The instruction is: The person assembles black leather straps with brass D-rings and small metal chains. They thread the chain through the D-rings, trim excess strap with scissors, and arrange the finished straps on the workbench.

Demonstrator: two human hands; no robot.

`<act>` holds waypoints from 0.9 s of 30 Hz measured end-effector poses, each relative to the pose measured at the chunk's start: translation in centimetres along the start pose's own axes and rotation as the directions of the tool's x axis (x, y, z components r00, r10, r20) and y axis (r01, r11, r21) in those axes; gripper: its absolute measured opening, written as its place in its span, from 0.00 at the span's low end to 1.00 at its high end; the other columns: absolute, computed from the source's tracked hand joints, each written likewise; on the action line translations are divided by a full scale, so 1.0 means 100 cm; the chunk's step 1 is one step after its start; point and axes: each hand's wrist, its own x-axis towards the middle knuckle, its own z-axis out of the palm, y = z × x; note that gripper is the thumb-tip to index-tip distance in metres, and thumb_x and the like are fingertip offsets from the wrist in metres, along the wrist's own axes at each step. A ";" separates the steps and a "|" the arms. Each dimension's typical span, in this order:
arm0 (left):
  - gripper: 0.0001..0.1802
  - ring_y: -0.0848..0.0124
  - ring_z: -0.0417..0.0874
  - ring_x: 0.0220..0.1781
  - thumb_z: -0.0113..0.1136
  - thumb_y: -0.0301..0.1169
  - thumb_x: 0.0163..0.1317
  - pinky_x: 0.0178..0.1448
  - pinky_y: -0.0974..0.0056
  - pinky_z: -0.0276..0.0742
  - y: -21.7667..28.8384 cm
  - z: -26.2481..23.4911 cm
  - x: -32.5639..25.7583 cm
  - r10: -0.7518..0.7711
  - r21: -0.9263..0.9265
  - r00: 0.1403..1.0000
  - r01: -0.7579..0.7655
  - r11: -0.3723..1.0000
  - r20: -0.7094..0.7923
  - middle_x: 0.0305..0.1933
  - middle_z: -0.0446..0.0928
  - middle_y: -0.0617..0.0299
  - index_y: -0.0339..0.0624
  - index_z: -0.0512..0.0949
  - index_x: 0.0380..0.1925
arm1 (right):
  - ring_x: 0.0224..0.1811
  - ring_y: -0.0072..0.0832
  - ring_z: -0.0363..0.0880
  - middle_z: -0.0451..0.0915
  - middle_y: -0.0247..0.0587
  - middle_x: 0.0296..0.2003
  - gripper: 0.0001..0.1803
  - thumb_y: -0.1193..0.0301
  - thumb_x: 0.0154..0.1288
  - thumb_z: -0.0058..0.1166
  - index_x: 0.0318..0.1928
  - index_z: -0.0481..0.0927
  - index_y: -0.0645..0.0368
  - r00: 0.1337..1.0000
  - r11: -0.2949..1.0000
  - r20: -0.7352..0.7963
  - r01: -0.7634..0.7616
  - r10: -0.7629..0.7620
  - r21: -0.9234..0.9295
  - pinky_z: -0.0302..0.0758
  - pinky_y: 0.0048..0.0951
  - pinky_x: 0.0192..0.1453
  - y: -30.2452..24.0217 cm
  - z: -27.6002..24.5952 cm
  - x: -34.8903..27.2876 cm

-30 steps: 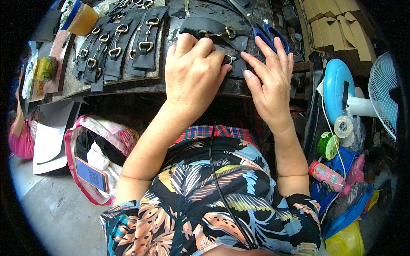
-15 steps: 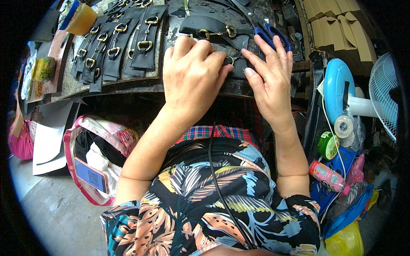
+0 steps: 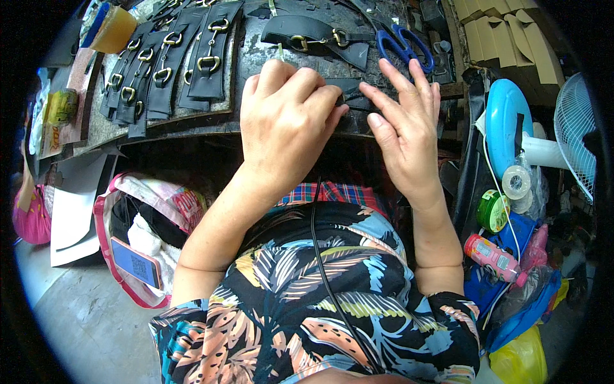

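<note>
My left hand [image 3: 288,118] is closed at the front edge of the workbench, thumb and forefinger pinched on a black leather strap [image 3: 350,88]. Most of the gripped end is hidden behind the fingers. Just to its right, my right hand [image 3: 409,128] is open with fingers spread, its index fingertip close to the strap; whether it touches cannot be made out. Beyond both hands lies another black strap piece [image 3: 320,32] with brass-coloured horsebit hardware. Blue-handled scissors [image 3: 404,48] rest behind my right fingertips.
Several finished-looking black straps with brass bits [image 3: 208,54] lie in rows on a board to the left. An amber tub [image 3: 114,29] stands at the far left. On the right are a fan [image 3: 572,137], cardboard pieces [image 3: 508,41] and a pink bottle [image 3: 492,257]. A phone [image 3: 135,262] sits in a bag below.
The brass ring seen beside my left thumb is now out of sight. Both hands keep nearly the same pose, and the view has shifted slightly.
</note>
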 end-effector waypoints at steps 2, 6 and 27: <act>0.11 0.65 0.76 0.45 0.76 0.35 0.45 0.47 0.58 0.71 0.001 -0.002 -0.002 -0.020 0.013 1.000 0.021 1.000 -0.005 0.35 0.78 0.71 0.50 0.85 0.29 | 0.79 0.53 0.57 0.73 0.45 0.70 0.18 0.64 0.68 0.60 0.55 0.87 0.54 1.000 1.000 0.015 0.018 -0.018 -0.001 0.44 0.69 0.80 -0.006 0.002 0.000; 0.10 0.65 0.77 0.44 0.75 0.35 0.46 0.46 0.58 0.71 -0.001 -0.004 -0.006 -0.029 0.026 0.999 0.029 0.999 -0.021 0.34 0.77 0.71 0.50 0.83 0.28 | 0.81 0.51 0.55 0.72 0.44 0.72 0.19 0.64 0.71 0.55 0.58 0.87 0.52 0.998 0.999 0.065 0.006 -0.008 0.043 0.39 0.64 0.82 -0.013 0.001 -0.001; 0.10 0.66 0.76 0.41 0.76 0.37 0.44 0.45 0.57 0.70 -0.003 0.000 -0.003 -0.042 0.038 0.999 0.043 0.998 -0.027 0.31 0.75 0.72 0.52 0.82 0.23 | 0.78 0.53 0.58 0.75 0.44 0.69 0.19 0.60 0.66 0.60 0.55 0.88 0.44 0.996 0.993 0.024 0.078 -0.081 0.088 0.39 0.68 0.80 -0.017 -0.006 0.000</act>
